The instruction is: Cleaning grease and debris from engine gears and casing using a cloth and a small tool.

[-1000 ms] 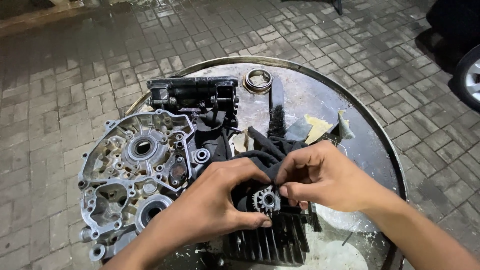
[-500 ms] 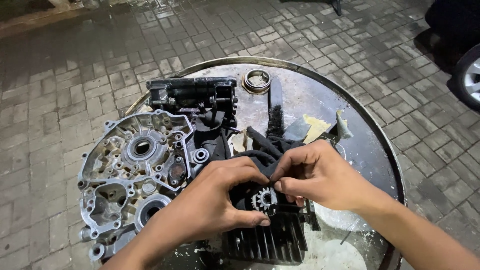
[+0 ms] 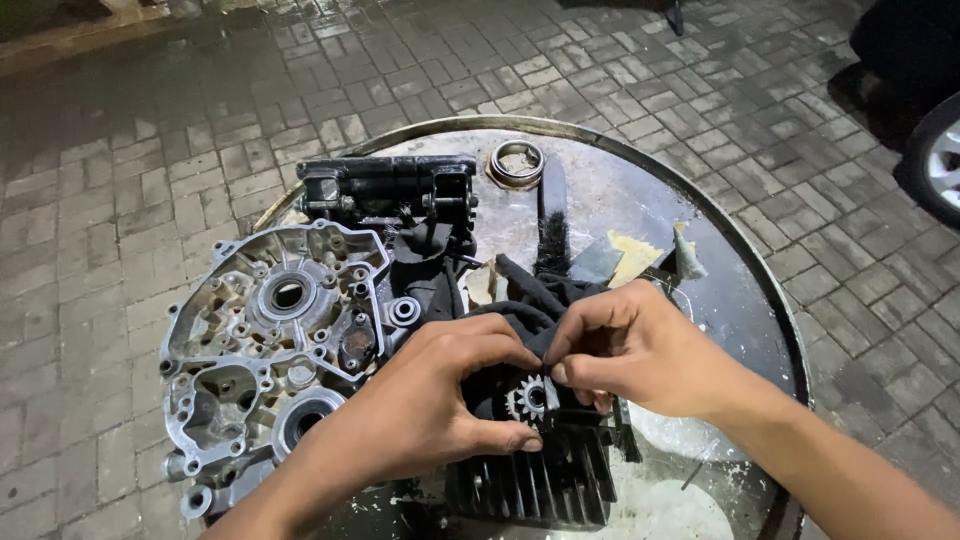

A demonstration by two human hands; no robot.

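A small toothed metal gear (image 3: 528, 399) sits between my hands, wrapped in a dark cloth (image 3: 522, 300). My left hand (image 3: 430, 400) cups the gear and cloth from the left and below, thumb under the gear. My right hand (image 3: 640, 350) pinches the cloth against the gear from the right with thumb and forefinger. Both hands hover over a black finned engine cylinder (image 3: 535, 480) lying on a round metal drum top (image 3: 720, 250).
A silver engine crankcase half (image 3: 270, 340) lies at the left, a black cast part (image 3: 385, 190) behind it, and a bearing ring (image 3: 516, 160) near the far rim. Paper scraps (image 3: 640, 255) lie at the right. Paved brick ground surrounds the drum; a car wheel (image 3: 940, 165) is far right.
My fingers have shifted slightly on the cloth and gear; the gear stays in place between the hands. Nothing else has moved.
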